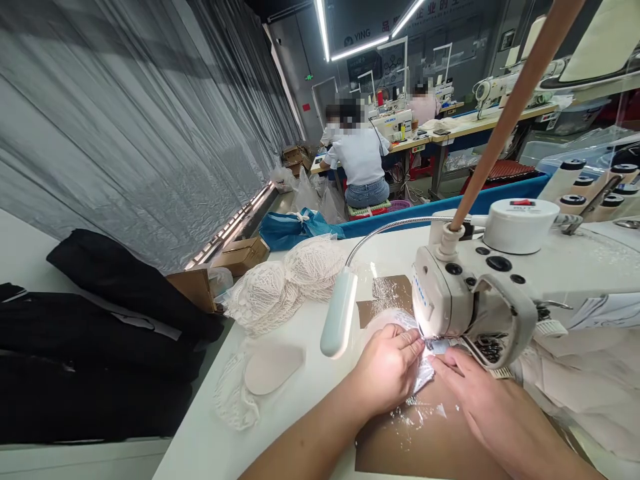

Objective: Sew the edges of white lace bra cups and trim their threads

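Observation:
Under the head of a white sewing machine point(443, 293) lies a white lace cup piece point(424, 377), close to the needle. My left hand point(393, 365) grips this lace piece, its fingers bent together just left of the presser foot. On the right side, my right hand point(467, 383) rests with its thumb and fingers apart, fingertips at the edge of the lace by the foot. Brown covering point(425, 440) lies on the table beneath both hands. A lit lamp point(339, 312) on a bent metal neck stands left of the machine.
Lace cups point(270, 290) are piled at the table's back left, with a beige pad point(273, 369) in front. Pale fabric point(580, 380) lies right of the machine. Thread cones point(570, 179) stand behind it. A seated person point(361, 157) is farther back.

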A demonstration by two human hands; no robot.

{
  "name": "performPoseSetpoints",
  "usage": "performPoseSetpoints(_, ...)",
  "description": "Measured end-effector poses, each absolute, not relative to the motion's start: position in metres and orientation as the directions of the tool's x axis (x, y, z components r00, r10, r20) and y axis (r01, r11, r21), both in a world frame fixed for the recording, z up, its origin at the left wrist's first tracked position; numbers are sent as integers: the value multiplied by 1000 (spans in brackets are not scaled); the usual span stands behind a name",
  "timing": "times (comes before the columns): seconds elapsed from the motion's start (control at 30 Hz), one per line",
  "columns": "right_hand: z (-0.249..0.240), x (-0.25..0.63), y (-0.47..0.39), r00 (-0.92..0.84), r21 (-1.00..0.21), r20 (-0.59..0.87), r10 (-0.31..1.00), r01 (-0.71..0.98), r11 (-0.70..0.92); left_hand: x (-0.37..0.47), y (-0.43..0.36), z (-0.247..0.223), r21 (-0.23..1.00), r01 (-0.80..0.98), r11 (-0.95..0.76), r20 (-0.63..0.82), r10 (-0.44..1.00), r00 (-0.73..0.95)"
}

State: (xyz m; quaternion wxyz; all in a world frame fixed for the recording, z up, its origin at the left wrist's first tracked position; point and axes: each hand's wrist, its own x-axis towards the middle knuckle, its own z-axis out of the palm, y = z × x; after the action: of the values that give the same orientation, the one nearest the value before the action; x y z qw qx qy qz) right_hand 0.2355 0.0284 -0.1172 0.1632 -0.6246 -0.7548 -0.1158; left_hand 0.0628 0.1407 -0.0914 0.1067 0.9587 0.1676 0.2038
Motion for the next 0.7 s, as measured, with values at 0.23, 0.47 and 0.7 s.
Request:
performPoseSetpoints(0.23, -121, 238, 26, -178, -19, 402, 898, 979, 202, 62, 135, -87, 254, 382, -888, 306, 449, 839)
performPoseSetpoints(0.47, -124, 240, 28, -236, 6, 409, 882, 967, 256, 54, 132, -93, 213, 455, -864, 313, 502, 806)
performPoseSetpoints(0.7, -165, 259, 27, -275, -142, 459, 845, 916, 375, 40, 121, -74, 117, 666, -736, 149, 676, 721)
